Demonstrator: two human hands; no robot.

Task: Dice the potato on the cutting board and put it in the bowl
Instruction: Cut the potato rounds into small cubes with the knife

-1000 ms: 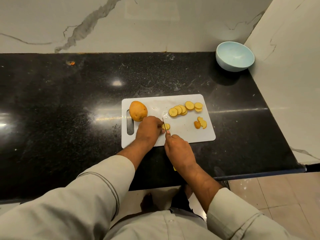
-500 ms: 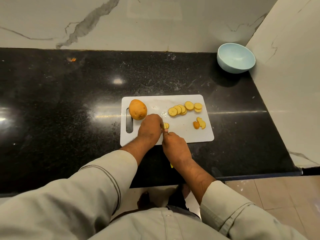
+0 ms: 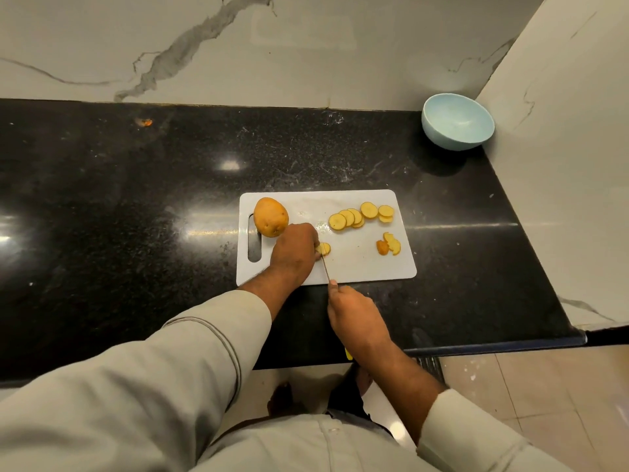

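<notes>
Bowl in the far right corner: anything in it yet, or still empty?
Empty. The light blue bowl shows only its bare inside; every potato slice lies on the cutting board.

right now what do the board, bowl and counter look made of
Board: likely plastic, flat white, matte, with a moulded handle slot. Bowl: pale blue, smooth with a soft sheen; ceramic or melamine, cannot tell which. Counter: polished black stone, probably granite, speckled and mirroring the lights.

Between the cutting board [image 3: 357, 267] and the bowl [image 3: 456, 122] lies bare black counter [image 3: 425, 185] — nothing stands there. The bowl sits hard in the corner, walled behind and to its right — the side wall [image 3: 561, 148] blocks that flank
</notes>
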